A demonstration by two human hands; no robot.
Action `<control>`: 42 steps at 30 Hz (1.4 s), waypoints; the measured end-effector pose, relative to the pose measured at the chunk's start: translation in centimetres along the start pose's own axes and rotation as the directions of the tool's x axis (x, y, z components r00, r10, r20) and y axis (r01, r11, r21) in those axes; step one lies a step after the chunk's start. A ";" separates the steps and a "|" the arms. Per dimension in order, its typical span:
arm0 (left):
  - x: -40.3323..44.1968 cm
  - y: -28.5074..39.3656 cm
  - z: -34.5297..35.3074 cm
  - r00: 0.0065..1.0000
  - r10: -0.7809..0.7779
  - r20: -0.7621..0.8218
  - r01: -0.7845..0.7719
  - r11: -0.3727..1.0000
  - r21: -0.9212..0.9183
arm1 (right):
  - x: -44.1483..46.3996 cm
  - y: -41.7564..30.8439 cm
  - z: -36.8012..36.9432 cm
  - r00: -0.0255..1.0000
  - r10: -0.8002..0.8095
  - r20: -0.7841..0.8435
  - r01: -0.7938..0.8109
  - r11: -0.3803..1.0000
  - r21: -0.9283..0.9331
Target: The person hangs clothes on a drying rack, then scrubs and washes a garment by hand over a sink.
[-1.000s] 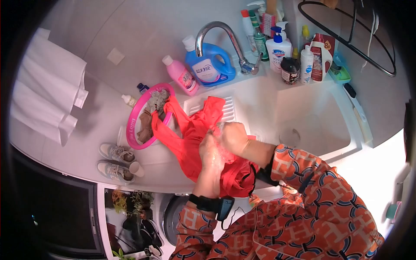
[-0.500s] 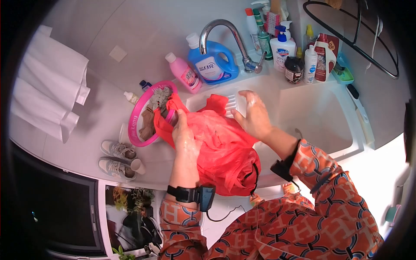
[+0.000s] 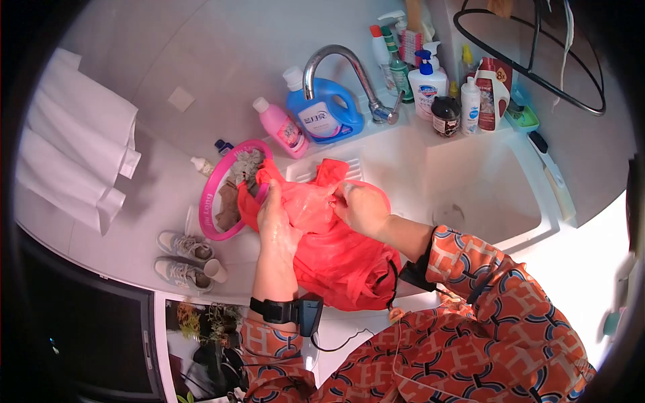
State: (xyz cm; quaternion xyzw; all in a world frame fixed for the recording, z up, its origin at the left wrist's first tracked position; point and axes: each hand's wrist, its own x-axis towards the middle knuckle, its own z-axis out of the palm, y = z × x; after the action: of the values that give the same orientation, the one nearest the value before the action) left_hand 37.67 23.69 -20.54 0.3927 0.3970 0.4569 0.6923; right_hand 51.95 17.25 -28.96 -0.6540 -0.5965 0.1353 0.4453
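A wet red garment (image 3: 342, 258) is draped over the near edge of the sink, with a black trim at its lower right end. My left hand (image 3: 274, 221) grips its left side, thumb on top and the other fingers hidden under the cloth. My right hand (image 3: 364, 209) is closed, pinching a fold of the same garment near its middle. Whitish suds show on my left hand and wrist. Behind the cloth, part of the ribbed washboard (image 3: 356, 169) in the sink is visible.
To the left stands a pink-rimmed basin (image 3: 209, 201) with grey and brown cloths. A blue detergent jug (image 3: 326, 114), a pink bottle (image 3: 285, 131) and the faucet (image 3: 383, 113) line the back. At right are the sink basin (image 3: 490, 181) and a brush (image 3: 551, 168). Sneakers (image 3: 181, 269) sit at left.
My right hand was open with fingers apart above the garment; it has come down and left and closed on the cloth. My left hand keeps its hold. The view has shifted slightly.
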 end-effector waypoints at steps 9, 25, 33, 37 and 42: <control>-2.9 -3.2 -0.1 0.865 0.228 0.447 -0.428 0.800 0.420 | 0.1 -1.3 -0.4 0.989 0.075 0.129 -0.142 0.728 0.671; -1.4 -7.2 -2.4 0.974 0.132 0.185 -0.155 0.981 0.118 | -0.8 1.1 -1.4 0.997 0.072 0.038 -0.072 0.997 0.003; -1.6 -6.8 -1.4 0.948 0.153 0.279 -0.265 0.864 0.428 | 0.9 2.1 -0.2 0.841 0.270 0.469 -0.540 0.364 0.759; 0.2 -7.6 -2.5 0.918 0.331 0.218 -0.396 0.750 0.529 | 0.1 1.2 -0.4 0.893 0.114 0.436 -0.431 0.498 0.753; -0.1 -7.2 -2.2 0.868 0.432 0.247 -0.437 0.426 0.792 | -0.5 -1.6 -3.3 0.903 0.121 0.412 -0.166 0.983 0.075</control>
State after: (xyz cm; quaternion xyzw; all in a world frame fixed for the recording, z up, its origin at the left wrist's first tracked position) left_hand 37.99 22.05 -27.88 0.7603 0.4469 0.3764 0.2838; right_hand 53.14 15.21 -26.09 -0.6287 -0.6176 0.3327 0.3355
